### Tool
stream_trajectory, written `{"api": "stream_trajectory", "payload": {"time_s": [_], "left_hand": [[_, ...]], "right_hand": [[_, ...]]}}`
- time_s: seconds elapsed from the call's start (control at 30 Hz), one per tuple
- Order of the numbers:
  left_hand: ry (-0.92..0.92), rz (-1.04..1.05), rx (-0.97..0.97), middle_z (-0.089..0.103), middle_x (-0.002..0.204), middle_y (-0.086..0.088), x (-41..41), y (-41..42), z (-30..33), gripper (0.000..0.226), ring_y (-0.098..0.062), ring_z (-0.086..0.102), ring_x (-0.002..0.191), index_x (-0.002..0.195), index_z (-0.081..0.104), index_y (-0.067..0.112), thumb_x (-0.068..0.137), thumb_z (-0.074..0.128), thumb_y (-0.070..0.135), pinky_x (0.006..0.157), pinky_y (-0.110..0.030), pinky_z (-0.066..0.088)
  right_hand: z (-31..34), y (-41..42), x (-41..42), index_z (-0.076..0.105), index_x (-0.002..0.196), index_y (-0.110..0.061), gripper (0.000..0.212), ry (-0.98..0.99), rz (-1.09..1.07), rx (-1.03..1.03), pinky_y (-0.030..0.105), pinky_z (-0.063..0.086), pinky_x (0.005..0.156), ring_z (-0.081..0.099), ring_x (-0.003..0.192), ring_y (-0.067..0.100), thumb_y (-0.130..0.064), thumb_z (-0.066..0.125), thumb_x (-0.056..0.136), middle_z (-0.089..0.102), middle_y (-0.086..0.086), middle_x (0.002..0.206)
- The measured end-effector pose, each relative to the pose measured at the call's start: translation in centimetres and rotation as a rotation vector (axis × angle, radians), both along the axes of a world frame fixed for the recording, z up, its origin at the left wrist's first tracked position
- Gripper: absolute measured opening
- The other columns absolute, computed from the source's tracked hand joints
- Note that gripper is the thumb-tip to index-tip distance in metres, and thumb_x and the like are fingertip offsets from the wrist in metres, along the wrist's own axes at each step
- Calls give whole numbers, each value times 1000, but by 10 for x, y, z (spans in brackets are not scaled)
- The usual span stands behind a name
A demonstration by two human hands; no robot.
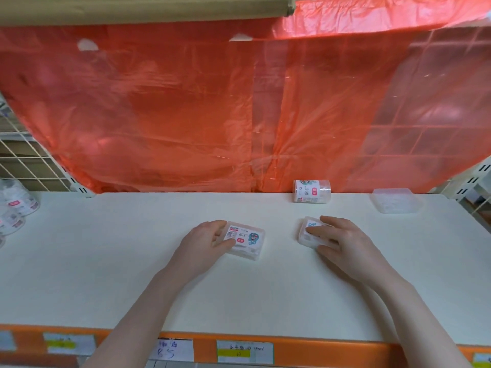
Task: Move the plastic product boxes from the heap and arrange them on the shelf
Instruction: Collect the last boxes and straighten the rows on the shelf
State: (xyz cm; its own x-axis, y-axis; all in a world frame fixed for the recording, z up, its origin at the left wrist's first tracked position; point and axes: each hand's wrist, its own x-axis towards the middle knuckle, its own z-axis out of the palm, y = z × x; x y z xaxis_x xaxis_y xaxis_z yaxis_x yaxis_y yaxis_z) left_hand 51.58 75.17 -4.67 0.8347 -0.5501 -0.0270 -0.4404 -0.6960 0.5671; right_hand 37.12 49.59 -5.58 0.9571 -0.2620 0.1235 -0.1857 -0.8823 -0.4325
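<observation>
Two flat clear plastic product boxes lie on the white shelf [106, 261]. My left hand [206, 240] grips the left box [248, 241] by its left end; its printed label faces up. My right hand [337, 241] lies over the right box [305, 235], fingers and thumb curled round its sides, covering most of it. A third clear box [397, 200] without a visible label lies at the back right of the shelf, apart from both hands.
A labelled clear cylindrical tub [312, 191] lies on its side at the back. Several similar tubs [16, 205] crowd the left edge. Red plastic sheeting [212, 107] hangs behind the shelf. Price tags [244, 351] line the orange front edge.
</observation>
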Motion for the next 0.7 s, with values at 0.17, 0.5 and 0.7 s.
{"api": "stream_trajectory", "payload": {"time_s": [0.17, 0.5, 0.7], "left_hand": [[-119, -131, 70, 52, 130, 4, 6, -1, 3, 55, -13, 48, 118, 134, 49, 18, 86, 63, 41, 95, -25, 36], [-192, -382, 170, 25, 153, 16, 9, -17, 5, 78, 3, 12, 141, 146, 31, 31, 79, 71, 37, 106, -11, 13], [-204, -320, 190, 36, 147, 11, 7, -21, 1, 73, -6, 29, 136, 143, 37, 29, 79, 72, 37, 106, -18, 21]], "right_hand": [[-1, 0, 0, 54, 130, -25, 50, -4, -16, 19, 25, 33, 99, 40, 127, 16, -14, 65, 83, 49, -1, 136], [-4, -4, 6, 40, 140, -13, 69, 61, -164, -6, 25, 33, 91, 42, 121, 18, -42, 65, 83, 49, 0, 132], [-2, -1, 10, 51, 127, -10, 57, 30, -198, 10, 35, 41, 86, 46, 112, 23, -36, 67, 79, 54, 4, 119]]}}
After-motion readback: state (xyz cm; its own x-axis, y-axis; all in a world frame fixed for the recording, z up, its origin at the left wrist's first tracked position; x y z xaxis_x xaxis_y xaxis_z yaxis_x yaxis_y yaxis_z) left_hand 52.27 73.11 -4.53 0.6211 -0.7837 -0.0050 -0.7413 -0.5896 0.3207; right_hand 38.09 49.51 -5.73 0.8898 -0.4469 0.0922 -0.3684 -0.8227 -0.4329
